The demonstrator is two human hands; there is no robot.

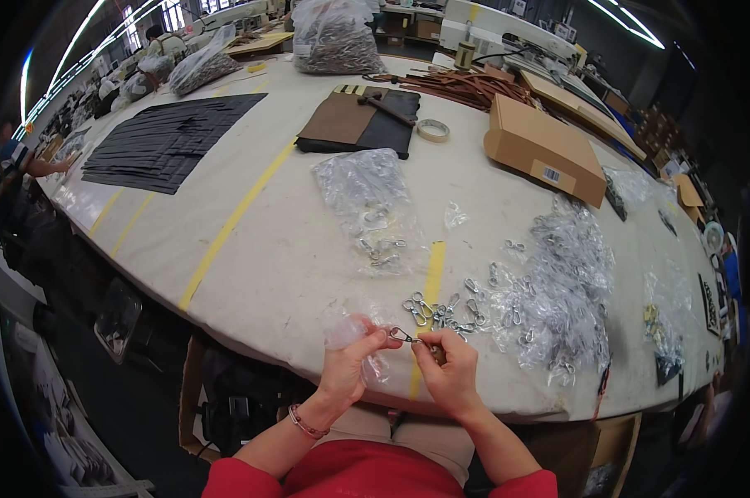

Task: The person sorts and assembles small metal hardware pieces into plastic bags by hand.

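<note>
Between my two hands, over the table's near edge, is a silver snap hook (403, 335). My left hand (354, 358) pinches one end of it, with crumpled clear plastic (348, 330) by its fingers. The other end sits in the closed fingers of my right hand (450, 365); something brownish shows at that palm, too small to name. Just beyond my hands lies a loose group of metal snap hooks (441, 311). To their right spreads a heap of small clear plastic bags (562, 290), some with hooks in or among them.
A clear bag with hooks (371, 207) lies ahead. Farther off are a brown and black folded piece (342, 120), a tape roll (432, 129), a cardboard box (545, 149), brown straps (466, 87) and black strips (172, 141). Another person's arm (50, 168) reaches in at the far left.
</note>
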